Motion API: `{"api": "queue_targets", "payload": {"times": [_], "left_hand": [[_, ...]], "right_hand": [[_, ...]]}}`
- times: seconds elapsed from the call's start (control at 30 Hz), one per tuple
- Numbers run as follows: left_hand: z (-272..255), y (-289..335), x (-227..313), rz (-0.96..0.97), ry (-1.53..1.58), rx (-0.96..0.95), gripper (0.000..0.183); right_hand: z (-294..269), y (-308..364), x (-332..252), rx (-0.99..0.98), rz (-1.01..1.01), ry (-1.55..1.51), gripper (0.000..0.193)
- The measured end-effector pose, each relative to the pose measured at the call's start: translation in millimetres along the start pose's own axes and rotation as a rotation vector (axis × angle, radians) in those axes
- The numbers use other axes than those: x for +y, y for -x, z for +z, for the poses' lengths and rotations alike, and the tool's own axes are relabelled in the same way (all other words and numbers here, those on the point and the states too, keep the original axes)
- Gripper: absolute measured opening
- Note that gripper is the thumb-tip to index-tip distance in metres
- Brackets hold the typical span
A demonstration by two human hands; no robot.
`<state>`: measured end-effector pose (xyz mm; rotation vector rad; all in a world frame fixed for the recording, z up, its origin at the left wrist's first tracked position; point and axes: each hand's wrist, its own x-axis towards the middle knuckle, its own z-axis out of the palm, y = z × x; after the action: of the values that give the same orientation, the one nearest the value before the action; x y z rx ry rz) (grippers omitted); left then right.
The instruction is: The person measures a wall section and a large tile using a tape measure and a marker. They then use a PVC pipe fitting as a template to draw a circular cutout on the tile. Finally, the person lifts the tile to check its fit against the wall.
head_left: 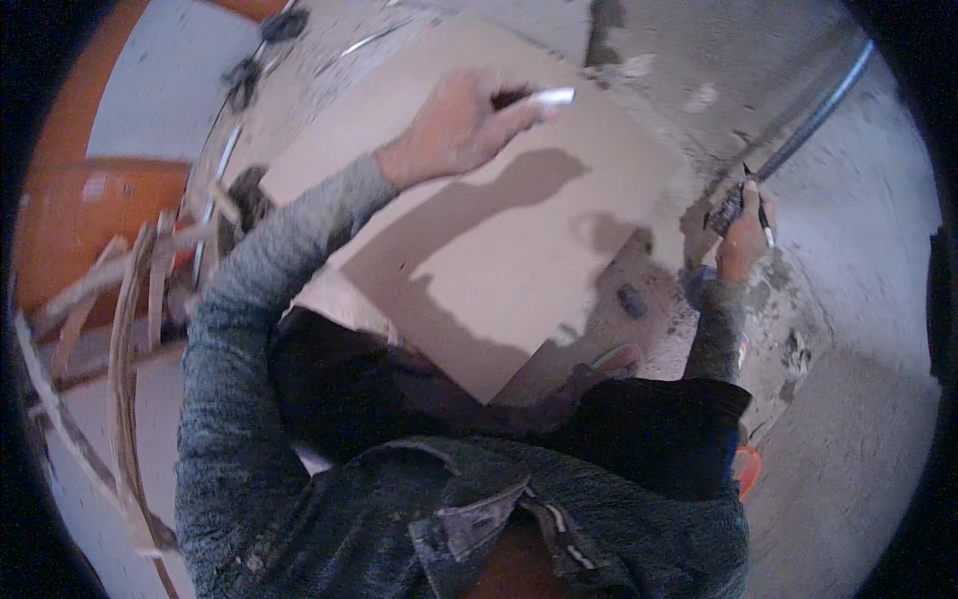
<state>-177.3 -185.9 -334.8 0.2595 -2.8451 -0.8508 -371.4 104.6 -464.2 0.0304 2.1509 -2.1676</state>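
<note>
My left hand point(454, 130) is above a large flat beige board point(559, 270) and casts a shadow on it. Its fingers are curled around a small object with a bright silver-white end point(555, 97); blur hides what kind it is. Off the board's right side, my right hand point(740, 245) grips a thin, dark pencil-like stick point(764, 214) with a pale end. A dark tip shows above those fingers, near the rough concrete. The board lies below me, one corner toward my body.
Rough wooden pieces point(125, 329) stand at the left, by an orange-brown panel point(95, 225). A grey pipe or hose point(823, 110) runs along the right wall's foot. A small dark block point(631, 301) lies beside the board. An orange rounded object point(746, 469) is at lower right.
</note>
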Motion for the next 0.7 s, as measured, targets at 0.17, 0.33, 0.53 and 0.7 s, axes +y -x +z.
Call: {"api": "queue_targets", "payload": {"times": [0.17, 0.33, 0.53, 0.7], "left_hand": [[-10.6, 35.5, -39.2, -0.197, 0.250, 0.100, 0.039], [-19.0, 81.8, -77.3, -0.348, 0.246, 0.156, 0.033], [-61.1, 201.9, -131.2, -0.762, 0.205, 0.425, 0.030], [-19.3, 306.8, -117.9, -0.998, 0.341, 0.608, 0.026]], "right_hand": [[29.2, 27.5, 29.3, -0.287, -0.112, 0.156, 0.016], [44.5, 29.3, 53.3, -0.666, -0.160, 0.576, 0.024], [75.6, 14.8, 23.0, -1.113, -0.373, 0.856, 0.021], [138.4, 5.6, 25.1, -1.580, -0.765, 0.704, 0.021]]}}
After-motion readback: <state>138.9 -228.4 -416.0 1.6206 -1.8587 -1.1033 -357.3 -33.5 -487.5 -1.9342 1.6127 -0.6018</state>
